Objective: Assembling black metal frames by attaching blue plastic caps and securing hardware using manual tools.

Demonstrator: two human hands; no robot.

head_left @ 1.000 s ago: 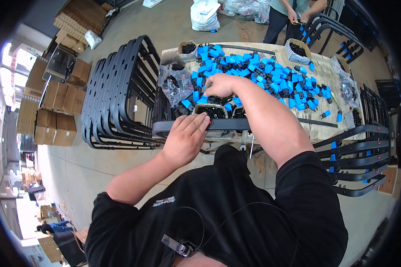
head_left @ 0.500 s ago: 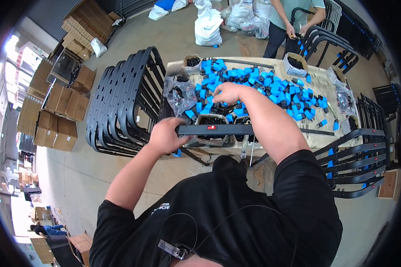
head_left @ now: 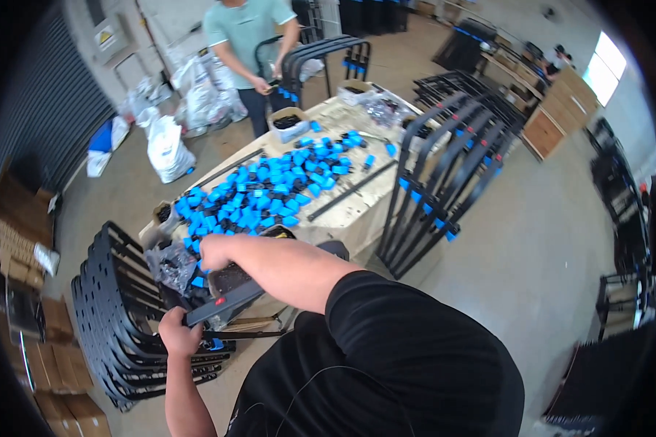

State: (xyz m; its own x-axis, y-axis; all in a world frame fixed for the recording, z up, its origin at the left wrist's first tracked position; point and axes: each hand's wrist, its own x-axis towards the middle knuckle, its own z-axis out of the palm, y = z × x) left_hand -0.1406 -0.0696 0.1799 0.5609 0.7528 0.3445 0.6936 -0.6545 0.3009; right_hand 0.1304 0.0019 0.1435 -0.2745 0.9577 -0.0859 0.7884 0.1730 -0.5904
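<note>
My left hand (head_left: 181, 333) is closed around the near-left end of a black metal bar (head_left: 242, 293), which has a small red piece on it. The bar slants up to the right and passes under my right forearm. Over the near-left edge of the pile of blue and black plastic pieces (head_left: 259, 191) reaches my right hand (head_left: 217, 252), pointing down, its fingertips blurred and partly hidden. Beside it are a clear plastic bag (head_left: 169, 264) and an open box of small dark parts (head_left: 229, 278), mostly covered by my arm and the bar.
Curved black frames (head_left: 113, 320) stand in a row left of the wooden table (head_left: 353, 207); more frames (head_left: 444, 167) lean at its right. A loose black bar (head_left: 350, 191) and a tub of black parts (head_left: 288, 122) lie on top. Across it, a person (head_left: 248, 36) handles another frame.
The view has swung to the right, so the table now appears turned and farther left. My left hand keeps hold of the bar, and my right hand is lower, near the plastic bag.
</note>
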